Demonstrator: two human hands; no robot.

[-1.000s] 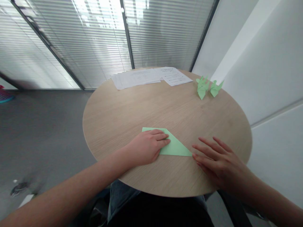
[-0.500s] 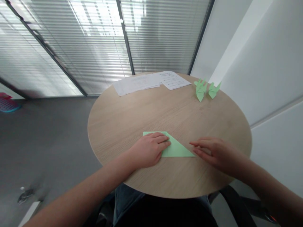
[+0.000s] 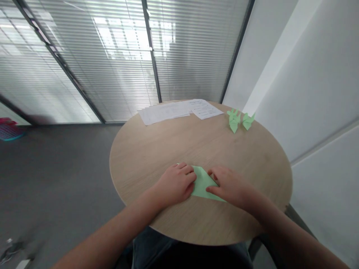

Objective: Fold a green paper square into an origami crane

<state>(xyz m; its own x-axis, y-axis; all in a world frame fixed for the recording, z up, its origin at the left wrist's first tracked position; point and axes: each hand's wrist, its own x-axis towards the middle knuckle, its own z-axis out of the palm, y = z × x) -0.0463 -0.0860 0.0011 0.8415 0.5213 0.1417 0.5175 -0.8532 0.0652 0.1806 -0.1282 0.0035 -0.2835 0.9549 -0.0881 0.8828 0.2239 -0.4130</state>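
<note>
A folded light green paper (image 3: pixel 202 182) lies on the round wooden table (image 3: pixel 157 149) near its front edge. My left hand (image 3: pixel 175 184) rests on the paper's left part with curled fingers pressing it down. My right hand (image 3: pixel 230 186) covers the paper's right part, its fingers closed on the paper's right corner. Only the middle strip of the paper shows between the two hands.
Two folded green paper figures (image 3: pixel 238 119) stand at the table's far right. White printed sheets (image 3: pixel 179 109) lie at the far edge. Glass walls with blinds stand behind, a white wall to the right, grey carpet to the left.
My right hand has moved left from beside the paper onto its right corner, closing on it. My left hand stays on the paper. The view has tilted slightly upward.
</note>
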